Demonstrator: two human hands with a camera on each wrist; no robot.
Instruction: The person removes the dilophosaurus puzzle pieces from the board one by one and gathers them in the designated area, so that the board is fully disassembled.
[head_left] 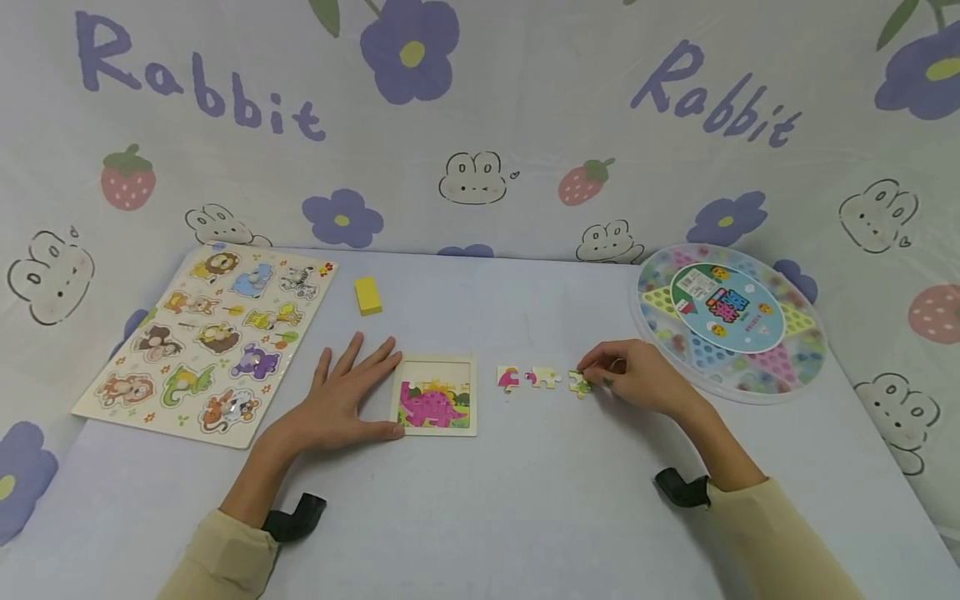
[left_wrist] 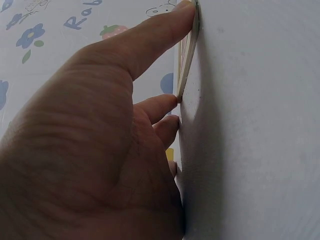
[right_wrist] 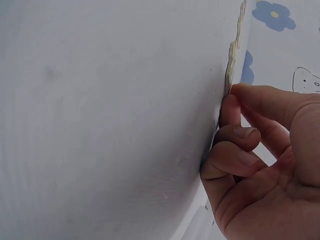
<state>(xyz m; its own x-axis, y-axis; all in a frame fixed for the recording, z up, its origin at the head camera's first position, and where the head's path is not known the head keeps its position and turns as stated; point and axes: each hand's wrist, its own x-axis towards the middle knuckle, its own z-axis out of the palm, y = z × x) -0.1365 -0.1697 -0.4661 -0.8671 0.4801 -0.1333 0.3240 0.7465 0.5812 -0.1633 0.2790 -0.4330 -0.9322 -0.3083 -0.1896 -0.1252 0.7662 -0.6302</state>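
A small wooden puzzle tray (head_left: 435,361) lies flat, its pink dinosaur picture partly filled and bare wood showing along the upper part. My left hand (head_left: 341,408) is spread beside it, thumb and index finger touching its left edge; the left wrist view shows the thumb (left_wrist: 165,30) against the tray's edge. To the right of the tray, two jigsaw pieces lie in a row: a pink one (head_left: 507,379) and a white-and-pink one (head_left: 543,377). My right hand (head_left: 637,375) pinches a green-and-yellow jigsaw piece (head_left: 577,383) at the row's right end, with the other fingers curled.
A yellow block (head_left: 367,296) stands behind the left hand. At left lies a large animal puzzle board (head_left: 195,342). A round Chinese checkers box (head_left: 731,321) sits at the back right. The white table (head_left: 525,517) meets a printed cloth backdrop (head_left: 525,100).
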